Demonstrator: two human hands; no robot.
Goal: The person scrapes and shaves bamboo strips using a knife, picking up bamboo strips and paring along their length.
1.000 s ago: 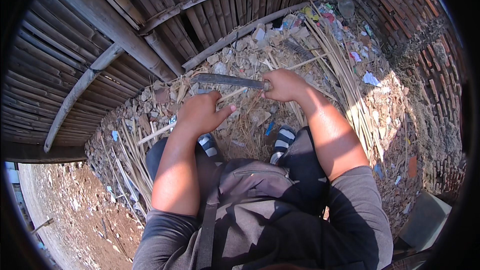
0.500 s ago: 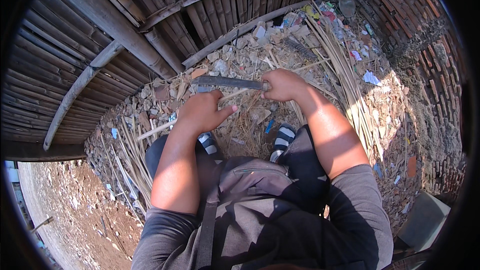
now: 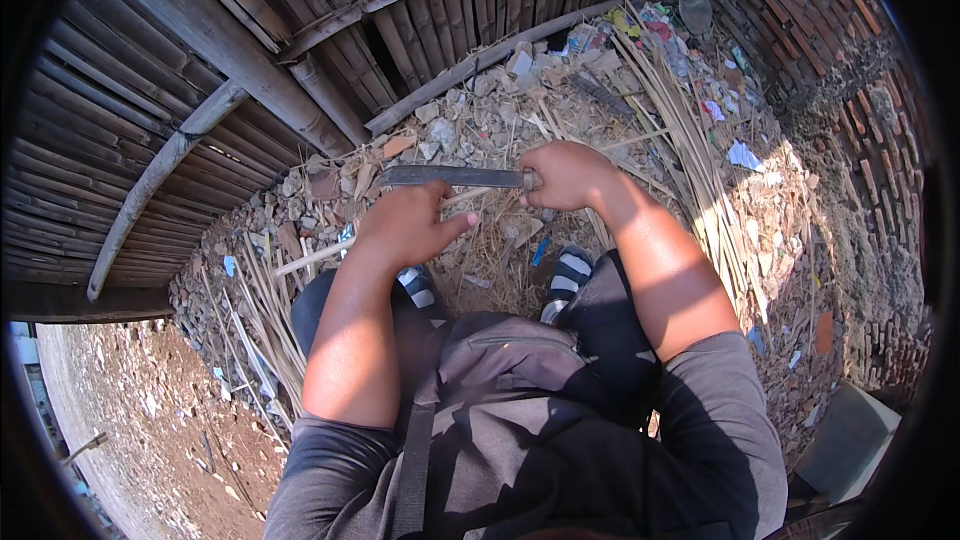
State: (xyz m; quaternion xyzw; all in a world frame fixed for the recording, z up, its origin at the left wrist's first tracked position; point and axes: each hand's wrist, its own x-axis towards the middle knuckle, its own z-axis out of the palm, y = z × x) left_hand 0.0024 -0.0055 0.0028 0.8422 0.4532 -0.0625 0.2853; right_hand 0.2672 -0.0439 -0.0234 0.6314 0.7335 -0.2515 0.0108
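Observation:
My right hand (image 3: 568,176) is closed around the handle of a machete (image 3: 460,177). Its dark blade points left, nearly level, its outer part just beyond the fingers of my left hand (image 3: 408,226). That left hand grips a long, thin, pale bamboo strip (image 3: 308,260), thumb stretched out along it. The strip slants from beside my left knee, through the left hand and under the blade, then past my right hand up to the right. Whether the edge touches the strip I cannot tell.
Loose bamboo strips lie in a bundle (image 3: 690,160) to the right and another pile (image 3: 262,310) at left. Rubble and litter cover the ground. A bamboo slat wall (image 3: 330,20) stands ahead, a brick wall (image 3: 850,130) at right, a grey block (image 3: 850,440) at lower right.
The machete's blade has tilted, its tip coming down nearer my left hand. My right hand has lowered slightly. The left hand has barely moved, and the strip's far end shows slightly farther right.

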